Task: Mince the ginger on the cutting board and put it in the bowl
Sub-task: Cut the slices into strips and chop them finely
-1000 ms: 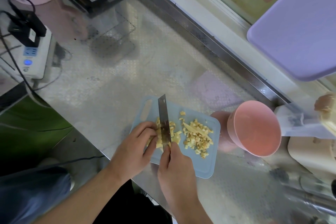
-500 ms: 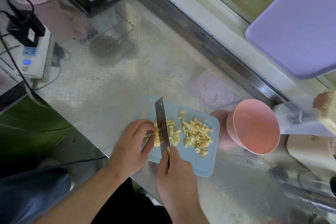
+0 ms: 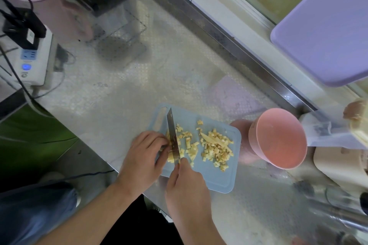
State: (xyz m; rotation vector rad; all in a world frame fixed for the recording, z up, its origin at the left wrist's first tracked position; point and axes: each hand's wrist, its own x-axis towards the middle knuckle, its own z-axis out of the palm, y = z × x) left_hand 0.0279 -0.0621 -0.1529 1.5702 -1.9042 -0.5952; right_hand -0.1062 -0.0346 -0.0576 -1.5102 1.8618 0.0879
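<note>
- One blue board (image 3: 217,177) lies on the steel table (image 3: 139,89); it is the landmark here.
- Ginger (image 3: 215,148) on the board in two heaps: diced bits toward the bowl side, uncut strips at the knife side.
- One knife (image 3: 172,137) stands edge-down in the strips, tip pointing away from the person.
- Two hands: the right hand (image 3: 187,187), at the board's near edge, grips the knife handle; the left hand (image 3: 142,157), at the board's left edge, has fingers curled, pinning the strips against the blade.
- One pink bowl (image 3: 278,138) stands just right of the board, tilted toward it.
- One purple tray (image 3: 326,26) far beyond the bowl.
- One power strip (image 3: 31,61) far left of the board.
</note>
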